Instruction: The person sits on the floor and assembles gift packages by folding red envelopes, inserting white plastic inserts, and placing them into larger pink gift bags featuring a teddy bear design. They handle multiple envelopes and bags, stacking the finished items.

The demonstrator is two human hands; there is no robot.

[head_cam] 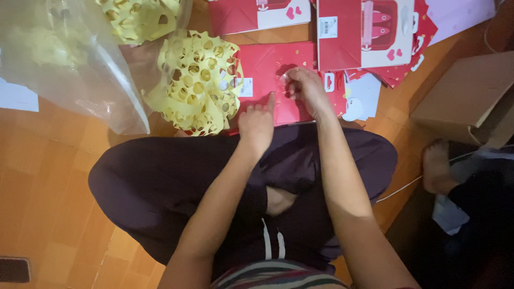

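The person's right hand is hovering low over a flat red card, its fingers bunched together and pinching something small and pale, too tiny to make out, right at the card's upper middle. The left hand is resting just beside it, mostly curled closed, with the forefinger stretched out and pressing its tip down on the card's lower part. The red card is lying flat on the wooden floor directly in front of the crossed legs, its near edge meeting the dark trousers the person is sitting in. Touching the card's left side, a heap of yellow cut-out paper, punched full of round holes, is spilling out over the floor, and more of the same yellow paper is sitting inside a clear plastic bag farther left. Beyond the card, toward the top, more red and white printed cards are lying overlapped in a loose spread, with a few white paper pieces just to the right of the busy hand. Farther right a brown cardboard box is standing open on the floor, and near it another person's bare foot is resting.
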